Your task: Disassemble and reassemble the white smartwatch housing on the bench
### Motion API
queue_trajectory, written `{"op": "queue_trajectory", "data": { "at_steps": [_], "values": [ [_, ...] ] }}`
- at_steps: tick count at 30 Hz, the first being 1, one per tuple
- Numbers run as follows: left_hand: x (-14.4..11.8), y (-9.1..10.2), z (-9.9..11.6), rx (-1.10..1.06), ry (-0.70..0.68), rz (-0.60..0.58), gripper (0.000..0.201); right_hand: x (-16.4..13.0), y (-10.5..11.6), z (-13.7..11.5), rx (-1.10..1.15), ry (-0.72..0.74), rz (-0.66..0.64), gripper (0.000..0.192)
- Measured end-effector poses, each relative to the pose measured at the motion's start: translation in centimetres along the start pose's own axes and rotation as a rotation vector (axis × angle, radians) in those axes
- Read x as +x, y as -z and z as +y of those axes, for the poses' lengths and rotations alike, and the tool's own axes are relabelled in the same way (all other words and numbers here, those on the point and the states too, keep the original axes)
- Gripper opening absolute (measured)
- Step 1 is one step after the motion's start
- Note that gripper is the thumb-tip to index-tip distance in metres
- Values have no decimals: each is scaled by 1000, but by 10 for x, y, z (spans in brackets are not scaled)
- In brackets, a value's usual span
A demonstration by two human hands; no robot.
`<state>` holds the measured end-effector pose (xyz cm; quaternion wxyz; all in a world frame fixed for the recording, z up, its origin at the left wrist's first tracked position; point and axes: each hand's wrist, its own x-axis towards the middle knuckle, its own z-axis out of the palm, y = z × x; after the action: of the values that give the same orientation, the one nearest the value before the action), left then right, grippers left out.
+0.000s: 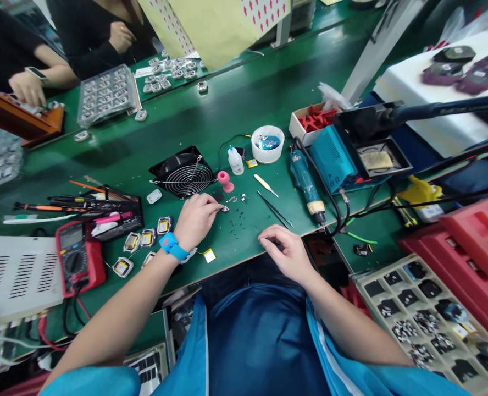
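The work surface is a green bench mat (244,110), crowded with tools. The left hand (197,217), blue band at the wrist, has fingertips pinched together on a small metal part (225,209) resting on the mat just in front of the black fan (184,173). The right hand (287,253) rests curled at the bench's near edge, well apart from the part; whether it holds anything cannot be told. Tweezers (275,209) lie between the hands. A red multimeter (77,258) sits to the left, a blue soldering station (334,157) to the right. Two other persons work across the bench beside a tray of parts (106,93).
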<state>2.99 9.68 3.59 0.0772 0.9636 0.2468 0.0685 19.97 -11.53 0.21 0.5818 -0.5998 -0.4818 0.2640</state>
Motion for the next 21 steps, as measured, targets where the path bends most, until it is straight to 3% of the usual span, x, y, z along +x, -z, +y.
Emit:
{"op": "queue_trajectory", "data": {
  "at_steps": [12, 16, 18, 21],
  "values": [
    [-5, 0, -9, 129, 22, 20, 15, -1, -2, 1, -43, 42, -2, 12],
    [-9, 8, -8, 111, 42, 32, 14, -5, -1, 2, -52, 25, -14, 12],
    [-18, 21, -12, 68, 71, 96, 15, -7, 0, 3, -59, 6, -26, 11],
    [-48, 46, -21, 5, 200, 290, 27, -10, 3, 3, -86, -9, -62, 9]
  ]
}}
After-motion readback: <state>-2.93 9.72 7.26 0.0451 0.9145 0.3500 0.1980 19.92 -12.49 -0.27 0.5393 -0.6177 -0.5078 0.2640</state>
